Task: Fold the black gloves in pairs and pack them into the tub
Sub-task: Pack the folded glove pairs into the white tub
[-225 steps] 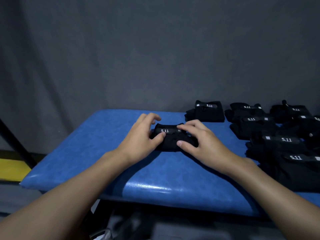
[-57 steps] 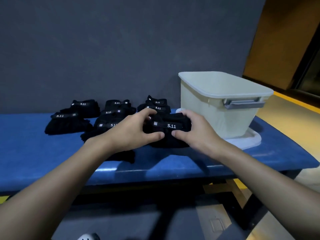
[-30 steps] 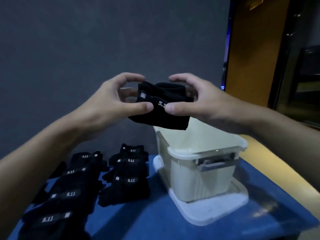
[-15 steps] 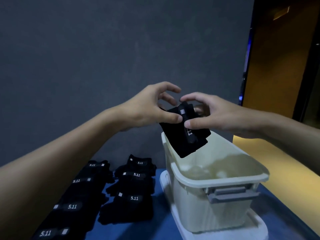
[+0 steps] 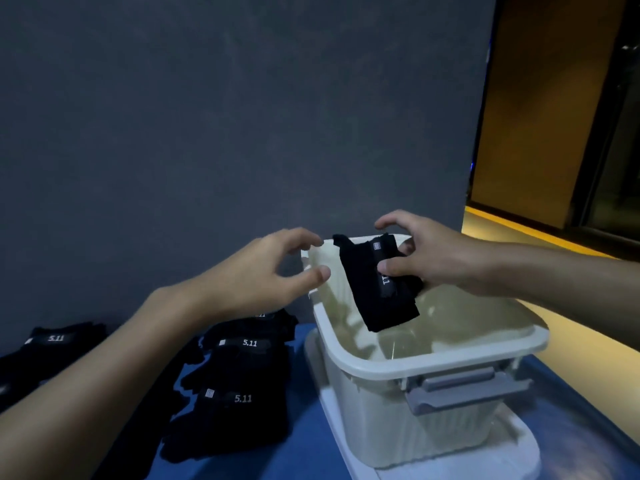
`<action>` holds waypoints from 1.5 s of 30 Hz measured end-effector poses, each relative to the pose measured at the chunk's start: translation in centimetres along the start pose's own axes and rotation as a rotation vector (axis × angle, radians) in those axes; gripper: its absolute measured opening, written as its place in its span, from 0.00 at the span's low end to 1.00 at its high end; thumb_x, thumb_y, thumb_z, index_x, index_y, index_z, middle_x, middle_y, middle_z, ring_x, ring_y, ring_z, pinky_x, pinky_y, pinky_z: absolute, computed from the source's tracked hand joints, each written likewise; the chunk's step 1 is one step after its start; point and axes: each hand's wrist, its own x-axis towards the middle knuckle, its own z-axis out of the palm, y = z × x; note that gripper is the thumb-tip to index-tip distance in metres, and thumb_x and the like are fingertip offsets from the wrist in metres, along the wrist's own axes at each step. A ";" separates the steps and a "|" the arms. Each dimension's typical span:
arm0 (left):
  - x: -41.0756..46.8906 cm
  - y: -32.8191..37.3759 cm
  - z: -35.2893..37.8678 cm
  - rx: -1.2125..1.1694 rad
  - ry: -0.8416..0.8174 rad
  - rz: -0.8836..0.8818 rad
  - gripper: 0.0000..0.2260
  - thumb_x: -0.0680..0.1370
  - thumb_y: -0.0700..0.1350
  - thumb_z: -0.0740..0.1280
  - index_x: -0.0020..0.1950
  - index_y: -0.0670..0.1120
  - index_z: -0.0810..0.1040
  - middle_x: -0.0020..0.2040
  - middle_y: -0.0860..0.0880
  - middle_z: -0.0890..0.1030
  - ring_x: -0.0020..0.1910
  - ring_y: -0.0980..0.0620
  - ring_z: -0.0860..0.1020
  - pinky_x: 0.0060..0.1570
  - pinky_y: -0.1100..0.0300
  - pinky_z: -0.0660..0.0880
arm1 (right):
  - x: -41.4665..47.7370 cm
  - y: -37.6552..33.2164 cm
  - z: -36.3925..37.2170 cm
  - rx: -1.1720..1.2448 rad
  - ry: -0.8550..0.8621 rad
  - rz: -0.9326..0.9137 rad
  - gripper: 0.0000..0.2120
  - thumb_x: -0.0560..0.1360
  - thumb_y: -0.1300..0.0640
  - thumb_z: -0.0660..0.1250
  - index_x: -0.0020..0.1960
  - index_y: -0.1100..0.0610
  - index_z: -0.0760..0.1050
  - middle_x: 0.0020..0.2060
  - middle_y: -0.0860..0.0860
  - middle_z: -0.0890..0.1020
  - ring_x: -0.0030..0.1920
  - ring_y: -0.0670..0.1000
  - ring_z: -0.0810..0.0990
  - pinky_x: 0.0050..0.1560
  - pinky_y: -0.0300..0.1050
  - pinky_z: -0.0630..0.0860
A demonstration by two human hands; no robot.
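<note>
My right hand (image 5: pixel 436 252) pinches a folded pair of black gloves (image 5: pixel 375 292) with a white 5.11 label, hanging tilted over the open white tub (image 5: pixel 433 358). The pair's lower end dips below the tub's rim. My left hand (image 5: pixel 266 271) hovers just left of the tub's back corner, fingers loosely spread, holding nothing and apart from the pair. More black gloves (image 5: pixel 239 382) lie on the blue bench to the left of the tub.
The tub stands on its white lid (image 5: pixel 450 462) on the blue padded bench (image 5: pixel 304 455); a grey latch handle (image 5: pixel 460 386) faces me. Another black glove pile (image 5: pixel 48 344) lies far left. A grey wall is behind, an orange wall and dark doorway to the right.
My left hand has let go of the folded pair and drawn back to the left. My right hand alone has lowered the pair further into the tub's mouth.
</note>
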 end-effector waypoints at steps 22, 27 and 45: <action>-1.6 -1.9 2.0 0.016 -0.045 0.089 0.33 0.72 0.73 0.53 0.73 0.60 0.68 0.71 0.73 0.63 0.69 0.76 0.61 0.65 0.72 0.61 | 6.3 5.3 6.2 -0.061 -0.278 0.248 0.11 0.80 0.59 0.65 0.61 0.56 0.69 0.42 0.50 0.78 0.34 0.46 0.78 0.28 0.39 0.77; -1.6 -2.1 2.3 0.001 -0.038 0.101 0.32 0.73 0.73 0.53 0.74 0.61 0.67 0.71 0.73 0.63 0.70 0.76 0.60 0.66 0.73 0.60 | 6.6 5.8 5.5 -0.135 -0.492 0.279 0.24 0.74 0.54 0.73 0.67 0.52 0.68 0.56 0.49 0.77 0.52 0.47 0.80 0.47 0.36 0.77; -1.7 -2.0 2.2 0.014 -0.071 0.091 0.28 0.73 0.73 0.53 0.71 0.65 0.64 0.71 0.74 0.61 0.70 0.76 0.58 0.64 0.74 0.59 | 6.6 5.8 4.9 -0.540 -0.570 0.102 0.30 0.72 0.51 0.76 0.69 0.52 0.68 0.59 0.49 0.78 0.56 0.50 0.79 0.55 0.44 0.77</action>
